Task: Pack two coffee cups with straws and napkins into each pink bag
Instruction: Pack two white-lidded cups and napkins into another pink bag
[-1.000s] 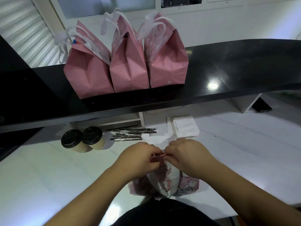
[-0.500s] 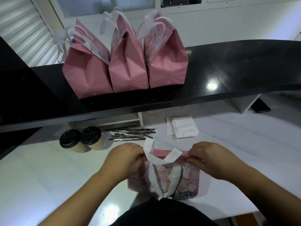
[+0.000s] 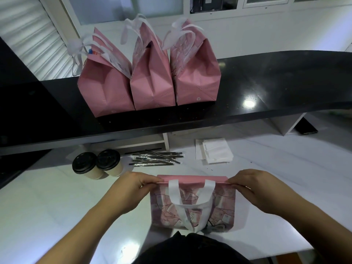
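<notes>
A long black counter (image 3: 276, 88) runs across the scene, glossy, with a bright lamp reflection near its front edge on the right. Its right end curves away. Below and in front of it lies a white worktop (image 3: 276, 178) with faint grey veining and a few small dark specks. A white shelf unit (image 3: 144, 141) sits under the black counter's front edge, partly in shadow. At the worktop's far right, beside a white support panel (image 3: 291, 123), a dark flat phone-like object (image 3: 308, 126) lies tilted. Behind the counter stands a white wall with framed glass panels (image 3: 133, 6). Ribbed white shutters (image 3: 28, 35) fill the upper left corner.
</notes>
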Motion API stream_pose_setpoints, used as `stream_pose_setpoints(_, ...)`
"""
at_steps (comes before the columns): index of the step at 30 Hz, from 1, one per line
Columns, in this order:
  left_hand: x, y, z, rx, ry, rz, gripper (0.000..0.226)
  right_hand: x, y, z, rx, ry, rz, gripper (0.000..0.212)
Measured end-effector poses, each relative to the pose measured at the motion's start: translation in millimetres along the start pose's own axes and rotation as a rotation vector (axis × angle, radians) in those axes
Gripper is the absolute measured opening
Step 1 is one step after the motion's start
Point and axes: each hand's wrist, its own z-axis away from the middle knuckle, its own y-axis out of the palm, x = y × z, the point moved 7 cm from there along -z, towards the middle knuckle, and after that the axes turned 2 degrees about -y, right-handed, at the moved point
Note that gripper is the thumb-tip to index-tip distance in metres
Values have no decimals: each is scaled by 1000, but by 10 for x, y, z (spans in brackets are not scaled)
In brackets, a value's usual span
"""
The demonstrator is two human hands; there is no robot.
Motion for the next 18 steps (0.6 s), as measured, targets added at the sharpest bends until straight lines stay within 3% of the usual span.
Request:
stream_pose_setpoints(4, 9, 33, -4, -67, -73, 73, 27, 43, 0, -14, -45, 40, 35, 34)
stream_pose_setpoints(8, 67, 92, 20, -41, -169, 251, 34, 222, 109, -84, -24, 35, 79, 59)
stream_pose_setpoints(14, -20, 105, 39, -68, -206, 295, 33, 500, 182, -164, -78, 22, 126, 34)
stream_pose_setpoints(18, -107, 127, 3, -96, -210, 320, 37, 536, 185, -46, -115, 64, 133, 35)
